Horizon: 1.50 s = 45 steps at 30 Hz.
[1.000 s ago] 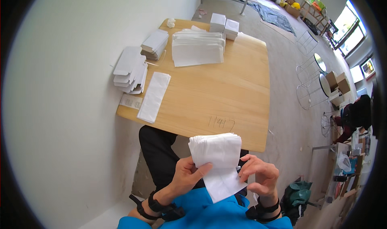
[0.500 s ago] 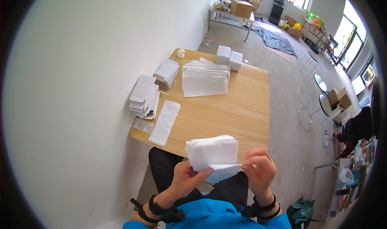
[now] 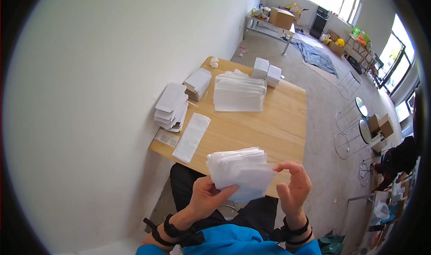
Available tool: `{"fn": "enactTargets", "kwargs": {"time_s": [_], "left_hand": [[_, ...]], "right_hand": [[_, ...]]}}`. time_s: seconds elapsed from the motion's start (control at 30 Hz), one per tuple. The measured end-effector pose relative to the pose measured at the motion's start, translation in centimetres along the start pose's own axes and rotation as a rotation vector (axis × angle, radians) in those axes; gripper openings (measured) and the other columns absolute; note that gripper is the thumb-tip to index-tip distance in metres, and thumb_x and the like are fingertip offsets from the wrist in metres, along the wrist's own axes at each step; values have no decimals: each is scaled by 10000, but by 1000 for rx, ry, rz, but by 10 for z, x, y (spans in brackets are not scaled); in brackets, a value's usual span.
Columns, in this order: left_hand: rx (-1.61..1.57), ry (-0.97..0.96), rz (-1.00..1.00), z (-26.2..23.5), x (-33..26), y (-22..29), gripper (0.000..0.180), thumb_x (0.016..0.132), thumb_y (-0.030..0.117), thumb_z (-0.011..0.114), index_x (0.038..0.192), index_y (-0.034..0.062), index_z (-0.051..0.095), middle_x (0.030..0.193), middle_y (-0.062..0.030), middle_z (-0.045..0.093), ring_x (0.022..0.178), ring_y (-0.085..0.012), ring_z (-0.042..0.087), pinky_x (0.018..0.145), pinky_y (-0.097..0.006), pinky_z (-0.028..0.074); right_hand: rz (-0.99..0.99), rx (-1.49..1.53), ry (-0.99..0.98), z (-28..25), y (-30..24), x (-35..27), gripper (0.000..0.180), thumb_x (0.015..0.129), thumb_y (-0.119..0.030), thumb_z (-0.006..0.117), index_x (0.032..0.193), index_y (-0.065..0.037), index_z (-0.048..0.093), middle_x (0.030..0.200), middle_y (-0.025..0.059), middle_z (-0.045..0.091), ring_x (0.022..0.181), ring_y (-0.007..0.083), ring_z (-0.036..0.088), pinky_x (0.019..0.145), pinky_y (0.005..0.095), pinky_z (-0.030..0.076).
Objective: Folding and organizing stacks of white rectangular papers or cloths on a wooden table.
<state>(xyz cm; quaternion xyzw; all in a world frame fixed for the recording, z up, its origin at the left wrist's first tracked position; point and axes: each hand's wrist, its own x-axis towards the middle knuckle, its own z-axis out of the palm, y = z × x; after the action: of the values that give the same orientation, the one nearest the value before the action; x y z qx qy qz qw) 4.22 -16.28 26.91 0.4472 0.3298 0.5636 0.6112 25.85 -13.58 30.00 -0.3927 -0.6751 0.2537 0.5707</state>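
Left hand (image 3: 211,197) grips a stack of thin white sheets (image 3: 235,169) at its lower left. Thumb lies flat across the front face, pressing down; the other fingers pass behind the stack, mostly hidden. Stack sits to the right of the left thumb, held up over the near edge of the wooden table (image 3: 256,134) and the person's lap. Sheets fan unevenly along the top; the front one slants out to the right.

Right hand (image 3: 296,187): index finger bent, its tip at the upper right corner of that front sheet. Thumb stands apart from the index, a gap between them, near the sheet's right edge; cannot tell whether it touches. Remaining fingers curled, partly hidden.

On the table, well apart from both hands: a narrow white folded sheet (image 3: 191,137), left; a wide white pile (image 3: 239,93), far side.
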Motion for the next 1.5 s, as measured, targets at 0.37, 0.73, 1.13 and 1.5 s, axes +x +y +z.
{"fn": "enactTargets", "kwargs": {"time_s": [0.37, 0.73, 1.13, 1.5], "left_hand": [[-14, 42, -39, -6, 0, -4, 254, 867, 25, 667, 1111, -37, 633, 1017, -82, 674, 913, -108, 632, 795, -252, 527], [-82, 67, 4, -10, 4, -12, 236, 882, 33, 653, 1103, -43, 626, 1017, -82, 670, 905, -108, 629, 795, -257, 526], [-118, 60, -36, -14, 0, -22, 224, 899, 37, 628, 1106, -48, 619, 1021, -83, 665, 924, -110, 620, 827, -263, 510], [-195, 22, -86, -23, -4, -37, 219, 934, 85, 587, 1111, -43, 611, 1013, -78, 663, 935, -94, 603, 826, -262, 498]], "right_hand": [[187, 154, 140, 20, -2, -3, 281, 688, 99, 754, 917, 10, 616, 819, 72, 647, 788, 147, 614, 761, 278, 493], [23, 101, 100, 13, 9, -13, 254, 694, 61, 761, 885, -11, 611, 742, 68, 659, 734, 198, 625, 821, 415, 480], [160, 314, -2, 7, 8, -18, 179, 774, -45, 707, 903, 28, 607, 828, 96, 639, 776, 205, 596, 793, 375, 446], [89, 330, -130, 7, 18, -17, 68, 756, 50, 627, 811, 17, 605, 808, 118, 603, 762, 207, 585, 695, 295, 461]]}}
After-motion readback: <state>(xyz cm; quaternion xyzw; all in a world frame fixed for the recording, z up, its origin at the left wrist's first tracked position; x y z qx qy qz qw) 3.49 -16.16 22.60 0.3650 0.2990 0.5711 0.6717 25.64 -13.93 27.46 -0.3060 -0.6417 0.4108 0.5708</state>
